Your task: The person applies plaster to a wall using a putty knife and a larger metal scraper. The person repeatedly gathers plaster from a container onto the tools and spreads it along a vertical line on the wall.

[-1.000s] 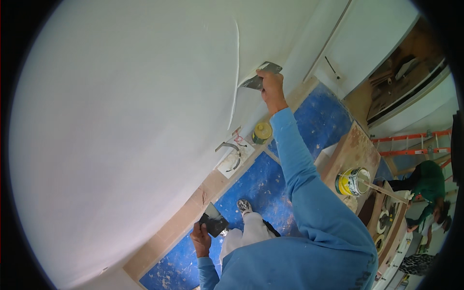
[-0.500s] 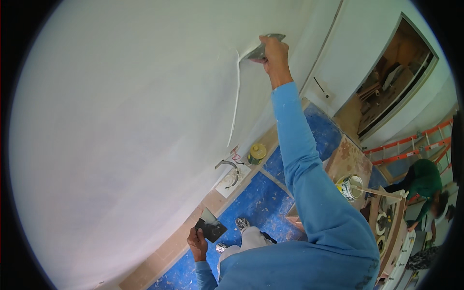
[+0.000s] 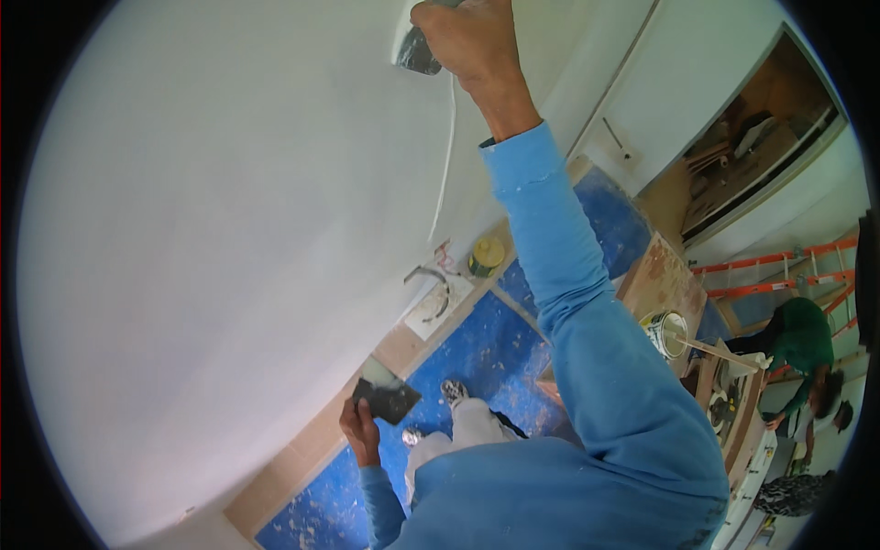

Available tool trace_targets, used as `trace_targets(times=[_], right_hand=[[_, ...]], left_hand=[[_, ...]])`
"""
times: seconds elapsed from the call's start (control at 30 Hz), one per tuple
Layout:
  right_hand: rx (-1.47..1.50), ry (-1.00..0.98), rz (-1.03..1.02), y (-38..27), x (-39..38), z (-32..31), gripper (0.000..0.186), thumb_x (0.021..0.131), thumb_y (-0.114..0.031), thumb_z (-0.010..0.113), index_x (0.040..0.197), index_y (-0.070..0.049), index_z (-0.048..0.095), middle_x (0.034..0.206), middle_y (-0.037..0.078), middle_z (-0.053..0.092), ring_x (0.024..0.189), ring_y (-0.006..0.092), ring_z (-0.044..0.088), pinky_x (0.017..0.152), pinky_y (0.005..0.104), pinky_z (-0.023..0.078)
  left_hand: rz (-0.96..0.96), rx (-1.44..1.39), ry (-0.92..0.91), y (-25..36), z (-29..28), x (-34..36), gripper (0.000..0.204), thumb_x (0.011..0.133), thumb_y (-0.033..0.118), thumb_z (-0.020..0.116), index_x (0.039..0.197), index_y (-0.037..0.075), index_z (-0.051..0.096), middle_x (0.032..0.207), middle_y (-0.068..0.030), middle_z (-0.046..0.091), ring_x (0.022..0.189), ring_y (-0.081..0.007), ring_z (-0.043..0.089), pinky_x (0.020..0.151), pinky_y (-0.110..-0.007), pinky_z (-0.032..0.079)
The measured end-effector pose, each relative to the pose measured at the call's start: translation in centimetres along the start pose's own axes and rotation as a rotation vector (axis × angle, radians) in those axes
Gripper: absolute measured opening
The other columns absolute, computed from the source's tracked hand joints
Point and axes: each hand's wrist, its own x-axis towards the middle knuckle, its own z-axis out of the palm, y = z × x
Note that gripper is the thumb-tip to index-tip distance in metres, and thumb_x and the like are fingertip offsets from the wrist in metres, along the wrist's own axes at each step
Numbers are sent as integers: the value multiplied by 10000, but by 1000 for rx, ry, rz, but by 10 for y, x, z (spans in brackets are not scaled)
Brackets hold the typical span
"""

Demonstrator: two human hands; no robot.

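My right hand (image 3: 472,44) is raised to the top of the view, closed around a putty knife (image 3: 419,55) whose wide blade lies against the white wall (image 3: 229,211). White filler shows along the blade's left edge. Below it a thin ridge of wet filler (image 3: 446,165) runs down the wall. Low on the left, my left hand (image 3: 360,427) grips a second putty knife (image 3: 389,396), dark and square-bladed, with a pale smear near its top corner. This one is held away from the wall, over the floor.
A yellow-lidded can (image 3: 487,253) stands by the wall near a box with loose wires (image 3: 438,298). Blue sheeting (image 3: 477,362) covers the floor. On the right are a bucket (image 3: 664,334), a workbench (image 3: 738,403), orange ladders (image 3: 779,286) and a bent-over person in green (image 3: 799,335).
My right hand has moved up and left along the wall with its putty knife, whose blade is now turned differently. The left hand has shifted slightly left and up.
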Motion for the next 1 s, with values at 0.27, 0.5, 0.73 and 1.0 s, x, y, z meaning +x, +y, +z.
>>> trace_targets(times=[0.27, 0.5, 0.73, 1.0], right_hand=[[595, -154, 323, 113, -140, -32, 242, 815, -118, 684, 1004, 33, 691, 900, 28, 684, 775, 128, 621, 688, 297, 521], [376, -722, 63, 90, -231, -50, 461, 821, 90, 605, 1271, -14, 607, 1110, 129, 645, 991, 243, 648, 841, 340, 529], [-107, -982, -99, 99, -258, -57, 698, 773, 81, 576, 1442, -86, 470, 1211, 178, 551, 1036, 346, 604, 877, 397, 512], [631, -343, 1103, 207, -276, -65, 341, 864, -40, 597, 1205, -27, 607, 1049, 129, 681, 915, 246, 688, 841, 387, 566]], left_hand=[[-411, -1048, -217, 67, 33, 24, 392, 923, 114, 592, 1268, -63, 537, 1146, -135, 660, 1005, -239, 669, 870, -384, 561], [-422, -1444, -406, 99, 50, 88, 385, 925, 68, 549, 1287, -53, 501, 1221, -145, 620, 1141, -247, 614, 983, -381, 512], [-221, -1249, -179, 154, 55, 86, 321, 964, 35, 543, 1280, -9, 510, 1203, -125, 634, 1147, -201, 606, 1017, -351, 491], [75, -803, 63, 155, 63, 90, 313, 1023, 193, 540, 1285, 21, 538, 1092, -88, 671, 943, -197, 689, 768, -349, 612]])
